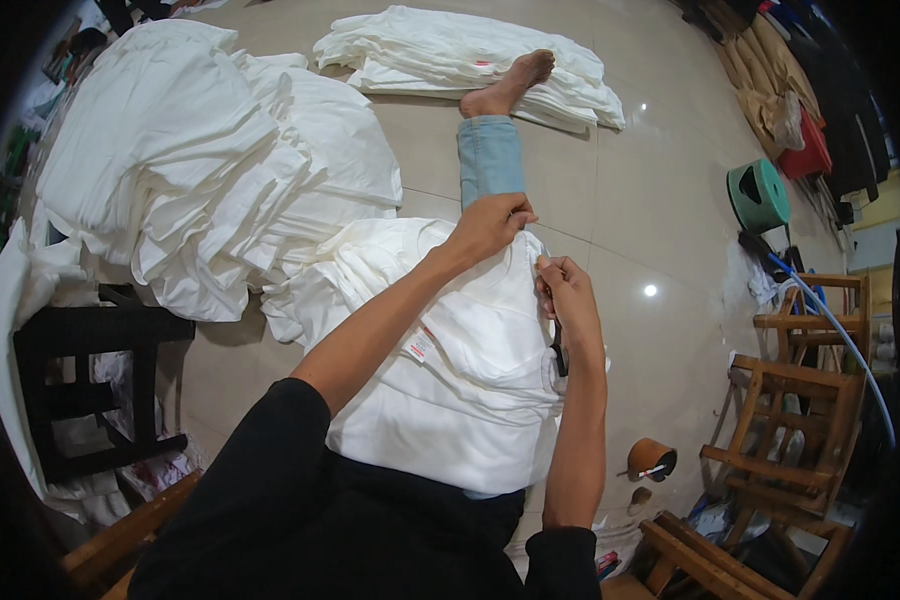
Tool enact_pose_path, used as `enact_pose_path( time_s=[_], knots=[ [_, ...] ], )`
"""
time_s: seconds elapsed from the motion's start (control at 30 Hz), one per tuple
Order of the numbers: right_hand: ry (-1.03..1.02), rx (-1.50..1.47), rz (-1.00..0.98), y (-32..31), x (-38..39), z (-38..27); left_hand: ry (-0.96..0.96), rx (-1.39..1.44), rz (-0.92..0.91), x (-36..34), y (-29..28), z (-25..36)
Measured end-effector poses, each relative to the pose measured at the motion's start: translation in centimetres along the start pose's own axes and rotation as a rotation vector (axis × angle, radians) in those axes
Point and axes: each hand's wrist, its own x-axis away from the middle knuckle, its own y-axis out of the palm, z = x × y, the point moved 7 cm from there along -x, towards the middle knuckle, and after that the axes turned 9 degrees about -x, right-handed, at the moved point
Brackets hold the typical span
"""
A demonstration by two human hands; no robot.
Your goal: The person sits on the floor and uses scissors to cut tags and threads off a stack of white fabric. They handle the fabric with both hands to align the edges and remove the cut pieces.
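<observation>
A white cloth garment (450, 400) with a small printed label (419, 346) lies bunched across my lap and leg. My left hand (488, 230) is closed at its far edge, fingertips pinched together by the cloth. Just to the right and nearer me, my right hand (573, 298) pinches the garment's right edge between thumb and fingers. A slim dark object (560, 352) shows under the right palm and wrist; its kind is mostly hidden. My leg in light blue denim (490, 160) stretches out beyond the hands.
A large heap of white garments (190, 160) lies at left, beside a black stool (100, 350). A flatter stack of them (460, 60) lies under my bare foot (510, 85). At right are a green round container (758, 197), a brown cup (652, 458), wooden frames (785, 430) and a blue hose (840, 335).
</observation>
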Motion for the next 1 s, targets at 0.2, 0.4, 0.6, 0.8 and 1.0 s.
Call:
enact_pose_path(
  time_s=[0.2, 0.4, 0.6, 0.8, 1.0],
  knots=[
    [-0.034, 0.113, -0.039, 0.7, -0.8, -0.4, -0.049, 0.135, -0.024, -0.5, 0.1, -0.9],
    [-0.004, 0.051, -0.021, 0.1, -1.2, 0.7, -0.134, -0.038, 0.001, 0.1, 0.3, -1.8],
    [0.026, 0.007, -0.02, 0.3, -0.5, 0.2, -0.014, -0.053, -0.025, 0.1, 0.4, -0.9],
    [-0.028, 0.089, -0.055, 1.0, -0.9, -0.3, -0.031, 0.025, -0.037, -0.1, -0.2, -0.2],
    [-0.057, 0.14, -0.083, 2.0, -1.4, -0.9, 0.122, -0.149, 0.085, 0.2, -1.1, 1.2]
  ],
)
